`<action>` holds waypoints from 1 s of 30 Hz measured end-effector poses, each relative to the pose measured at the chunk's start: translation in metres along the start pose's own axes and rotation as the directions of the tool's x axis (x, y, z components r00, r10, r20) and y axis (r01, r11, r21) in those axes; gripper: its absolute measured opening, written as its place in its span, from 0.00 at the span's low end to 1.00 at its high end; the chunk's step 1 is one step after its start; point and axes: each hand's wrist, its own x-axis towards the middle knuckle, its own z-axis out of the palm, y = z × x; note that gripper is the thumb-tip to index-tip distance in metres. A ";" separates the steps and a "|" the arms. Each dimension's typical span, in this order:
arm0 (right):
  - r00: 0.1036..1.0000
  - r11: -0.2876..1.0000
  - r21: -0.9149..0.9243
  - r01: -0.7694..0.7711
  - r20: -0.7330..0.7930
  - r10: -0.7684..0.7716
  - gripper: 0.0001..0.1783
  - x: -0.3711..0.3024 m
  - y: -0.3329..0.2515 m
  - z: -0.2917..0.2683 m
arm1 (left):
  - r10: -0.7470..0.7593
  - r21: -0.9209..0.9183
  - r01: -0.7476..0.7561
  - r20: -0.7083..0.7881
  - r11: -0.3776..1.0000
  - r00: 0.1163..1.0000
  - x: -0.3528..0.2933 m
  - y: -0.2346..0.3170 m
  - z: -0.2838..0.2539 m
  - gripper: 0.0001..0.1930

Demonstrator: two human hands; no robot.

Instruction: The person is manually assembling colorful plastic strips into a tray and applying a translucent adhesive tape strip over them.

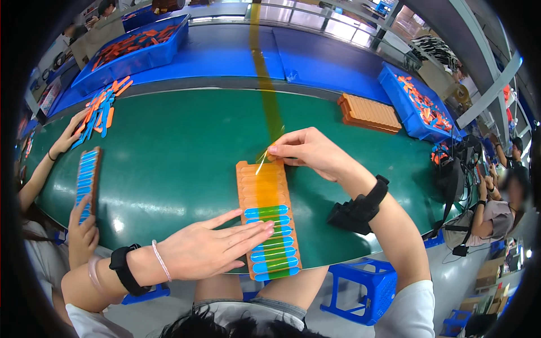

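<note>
An orange slotted tray (259, 186) lies lengthwise on the green belt (169, 152) in front of me. Its near half holds several blue sticks (274, 253); the far slots show no sticks. A strip of clear yellow tape (265, 84) comes down from above and runs along the middle of the tray. My left hand (214, 245) lies flat with fingers spread, pressing on the blue sticks and tape at the tray's near end. At the tray's far end, my right hand (307, 151) pinches the tape between thumb and fingertips.
A co-worker's hands at the left touch a second tray of blue sticks (87, 177) and a pile of loose blue and orange sticks (101, 110). Blue bins of orange parts (135, 45) (420, 101) stand behind the belt. A stack of orange trays (369, 112) sits at far right.
</note>
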 end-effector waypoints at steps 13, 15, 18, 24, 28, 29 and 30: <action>0.999 0.999 0.025 0.028 -0.016 -0.028 0.11 -0.002 -0.001 0.001 | -0.032 0.078 0.035 -0.038 0.996 0.999 0.010 -0.010 -0.001 0.37; 1.000 1.000 0.011 0.012 0.006 -0.012 0.12 -0.002 0.000 -0.001 | -0.042 0.020 0.043 -0.018 0.999 0.999 0.015 -0.014 -0.003 0.35; 1.000 1.000 -0.011 0.009 0.028 -0.009 0.12 -0.002 0.000 -0.001 | -0.033 0.010 0.033 -0.062 0.999 0.998 0.018 -0.022 0.003 0.35; 0.998 0.998 0.052 0.030 -0.049 -0.028 0.11 -0.007 -0.001 0.003 | -0.097 -0.026 0.100 0.114 0.995 0.989 0.007 -0.015 -0.007 0.35; 0.988 0.995 -0.099 0.027 -0.151 -0.041 0.11 -0.015 -0.006 0.002 | -0.178 -0.105 0.199 0.182 0.974 0.967 -0.020 -0.011 -0.016 0.35; 0.988 0.995 -0.091 0.036 -0.148 -0.049 0.11 -0.018 -0.005 0.000 | -0.188 -0.134 0.210 0.159 0.969 0.969 -0.021 -0.008 -0.021 0.32; 0.992 0.998 0.054 0.031 -0.126 -0.024 0.10 -0.022 -0.004 -0.003 | -0.191 -0.124 0.213 0.166 0.969 0.967 -0.021 -0.008 -0.023 0.32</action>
